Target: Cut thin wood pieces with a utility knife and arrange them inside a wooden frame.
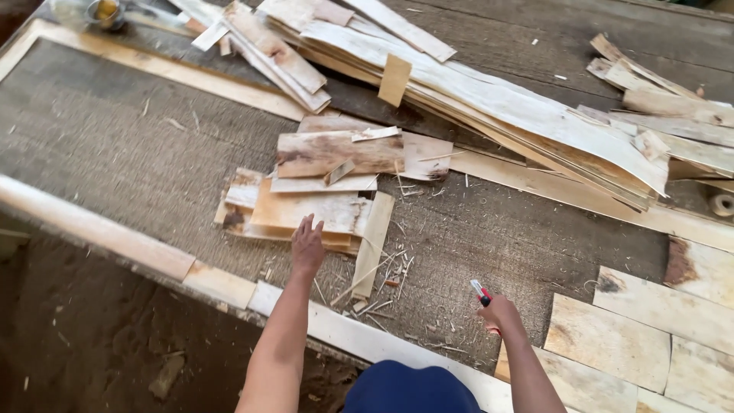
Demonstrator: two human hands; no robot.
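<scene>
My left hand (307,245) reaches forward with fingers apart, its tips touching the near edge of a small stack of thin wood veneer pieces (306,208) on a grey mesh work surface (122,145). A narrow veneer strip (373,245) lies just right of the hand. My right hand (498,313) is closed around a small red and white utility knife (481,293), held low near the front edge, blade end pointing up and left.
A long pile of veneer sheets (505,107) runs across the back right. Flat cut veneer pieces (612,340) lie at the right. Pale wooden frame rails (99,229) border the surface. A small tin (105,11) sits at the top left. Splinters litter the middle.
</scene>
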